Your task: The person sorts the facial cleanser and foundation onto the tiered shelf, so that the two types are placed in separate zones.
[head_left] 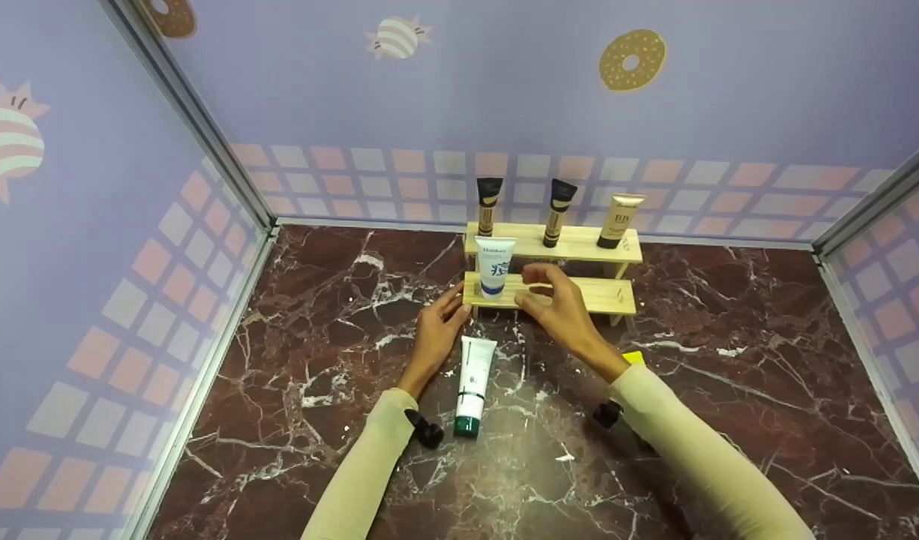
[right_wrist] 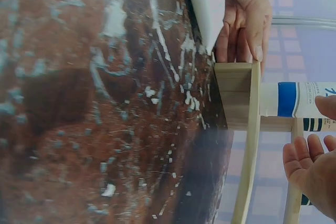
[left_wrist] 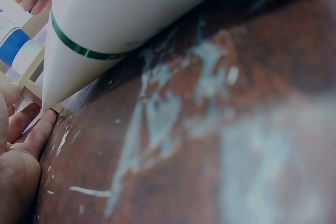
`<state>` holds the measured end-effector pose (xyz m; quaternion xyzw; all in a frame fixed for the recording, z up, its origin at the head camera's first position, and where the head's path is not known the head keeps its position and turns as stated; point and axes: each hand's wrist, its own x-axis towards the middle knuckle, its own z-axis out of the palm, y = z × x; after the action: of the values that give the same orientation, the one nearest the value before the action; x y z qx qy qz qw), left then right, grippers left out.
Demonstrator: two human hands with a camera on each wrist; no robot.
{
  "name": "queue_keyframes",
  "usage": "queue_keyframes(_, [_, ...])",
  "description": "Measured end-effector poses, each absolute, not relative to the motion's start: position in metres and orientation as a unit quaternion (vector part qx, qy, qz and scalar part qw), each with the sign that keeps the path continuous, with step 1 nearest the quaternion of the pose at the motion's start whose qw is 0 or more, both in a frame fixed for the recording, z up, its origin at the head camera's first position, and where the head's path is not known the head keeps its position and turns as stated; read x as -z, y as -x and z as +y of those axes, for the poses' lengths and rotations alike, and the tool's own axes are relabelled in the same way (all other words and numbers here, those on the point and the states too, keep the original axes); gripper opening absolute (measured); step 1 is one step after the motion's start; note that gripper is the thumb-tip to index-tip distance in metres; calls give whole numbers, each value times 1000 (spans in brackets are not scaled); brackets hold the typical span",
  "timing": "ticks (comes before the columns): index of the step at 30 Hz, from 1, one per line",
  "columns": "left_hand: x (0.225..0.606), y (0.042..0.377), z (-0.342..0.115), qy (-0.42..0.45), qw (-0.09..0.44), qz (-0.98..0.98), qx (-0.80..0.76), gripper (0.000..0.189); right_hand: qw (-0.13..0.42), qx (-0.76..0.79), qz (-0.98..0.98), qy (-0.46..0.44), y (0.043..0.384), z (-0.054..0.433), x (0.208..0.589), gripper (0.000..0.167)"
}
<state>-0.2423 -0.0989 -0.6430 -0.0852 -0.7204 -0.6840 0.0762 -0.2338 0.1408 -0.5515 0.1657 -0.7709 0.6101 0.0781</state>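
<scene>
A two-step wooden stand [head_left: 609, 295] stands near the back wall. On its lower step, toward the left end, a white tube with a blue cap [head_left: 494, 262] stands upright, cap down. My left hand [head_left: 438, 336] grips the left end of that step; the right wrist view shows its thumb at the corner. Just right of the blue-capped tube, my right hand [head_left: 566, 311] holds its fingers loosely bent, with nothing between them and a small gap to the tube. Closer to me, a white tube with a green cap [head_left: 474, 375] lies on the table between my forearms.
On the upper step stand two black-and-gold tubes, one left [head_left: 488, 206] and one mid-step [head_left: 557, 214], and a gold BB tube [head_left: 619, 221] at the right. Something yellow [head_left: 634, 358] shows partly behind my right wrist. Patterned walls [head_left: 504, 90] enclose the marbled table [head_left: 339, 337].
</scene>
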Motion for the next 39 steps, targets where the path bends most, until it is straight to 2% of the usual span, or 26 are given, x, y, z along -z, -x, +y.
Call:
queue_keyframes(14, [643,243,-102,94,67,-729,674,49,13,-575,-802,-161,206,138,579,44])
queue_keyframes(29, [640,241,-101,93,60,-739,665,50,-82,-490,-840,-216,190,127,602,63])
queue_keyframes(39, [640,240,-102,82,49,-737,669,51,-127,-421,-867,-233,189,114,601,83])
